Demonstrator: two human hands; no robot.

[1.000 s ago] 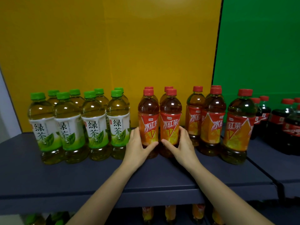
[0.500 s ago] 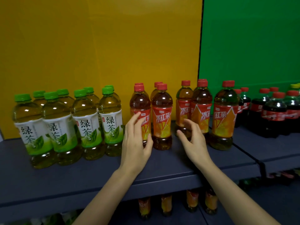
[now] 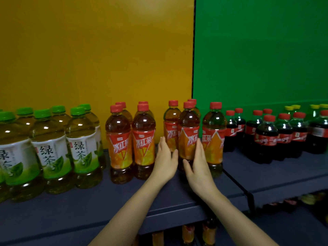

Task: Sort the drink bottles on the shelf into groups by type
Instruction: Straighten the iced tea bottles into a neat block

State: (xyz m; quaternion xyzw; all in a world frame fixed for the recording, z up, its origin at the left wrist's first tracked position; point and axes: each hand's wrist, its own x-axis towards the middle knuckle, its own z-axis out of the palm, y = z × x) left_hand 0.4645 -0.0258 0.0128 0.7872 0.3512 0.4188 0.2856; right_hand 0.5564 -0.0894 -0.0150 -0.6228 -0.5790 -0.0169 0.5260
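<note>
On the dark blue metal shelf, an upright red-capped plastic bottle of brown tea with an orange label stands between two flat hands, fingers straight and together: left hand just beside its left, right hand against its right.

yellow panel beside green panel behind a dark shelf; light seems dim.

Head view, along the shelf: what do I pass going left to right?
From the left: green tea bottles → two iced tea bottles → left hand → iced tea bottle between the hands → right hand → last iced tea bottle → cola bottles → yellow-capped bottles.
</note>
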